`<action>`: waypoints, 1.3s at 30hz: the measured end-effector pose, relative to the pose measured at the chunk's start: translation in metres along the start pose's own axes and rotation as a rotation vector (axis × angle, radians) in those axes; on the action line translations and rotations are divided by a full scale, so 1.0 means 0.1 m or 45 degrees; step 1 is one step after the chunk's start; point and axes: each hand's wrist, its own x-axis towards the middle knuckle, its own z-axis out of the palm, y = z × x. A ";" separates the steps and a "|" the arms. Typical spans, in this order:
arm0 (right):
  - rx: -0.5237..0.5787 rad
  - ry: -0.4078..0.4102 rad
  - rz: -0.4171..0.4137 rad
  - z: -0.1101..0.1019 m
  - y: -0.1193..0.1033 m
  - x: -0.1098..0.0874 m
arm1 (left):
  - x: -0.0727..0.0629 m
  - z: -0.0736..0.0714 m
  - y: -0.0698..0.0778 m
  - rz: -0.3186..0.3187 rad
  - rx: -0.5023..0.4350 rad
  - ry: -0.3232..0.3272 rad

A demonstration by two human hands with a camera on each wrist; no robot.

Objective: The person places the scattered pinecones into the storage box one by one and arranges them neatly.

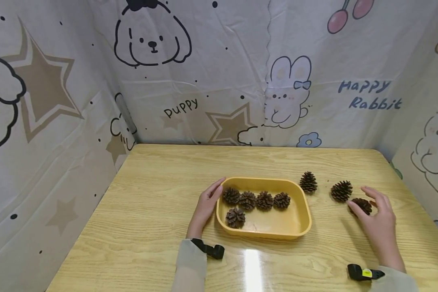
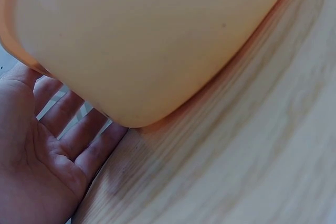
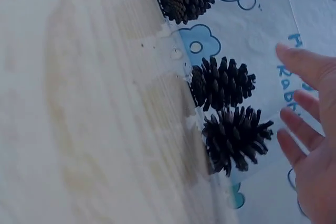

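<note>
A yellow rectangular tray (image 1: 302, 219) stands on the table with several brown pine cones (image 1: 264, 201) inside, a row along its far side and one nearer at the left. My left hand (image 1: 206, 202) rests against the tray's left end. In the left wrist view its fingers (image 2: 71, 111) lie fairly straight along the tray's outer wall. Right of the tray, my right hand (image 1: 381, 217) hovers with spread fingers around a pine cone (image 1: 362, 205). The right wrist view shows a gap between that hand (image 3: 315, 124) and the nearest pine cone (image 3: 236, 139).
Two more pine cones stand outside the tray, one by its far right corner (image 1: 308, 182) and one farther right (image 1: 341, 191). The wooden table (image 1: 149, 194) meets a printed cloth (image 1: 219, 73) at the back and sides.
</note>
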 end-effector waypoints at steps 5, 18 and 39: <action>-0.035 0.007 0.059 -0.02 0.08 -0.01 | 0.00 0.00 0.00 -0.002 0.004 0.004; -0.090 -0.136 0.195 -0.03 0.28 -0.03 | 0.01 0.00 0.00 0.012 0.007 0.004; -0.068 -0.238 0.285 -0.02 0.35 -0.02 | 0.00 0.00 0.00 0.004 0.005 -0.001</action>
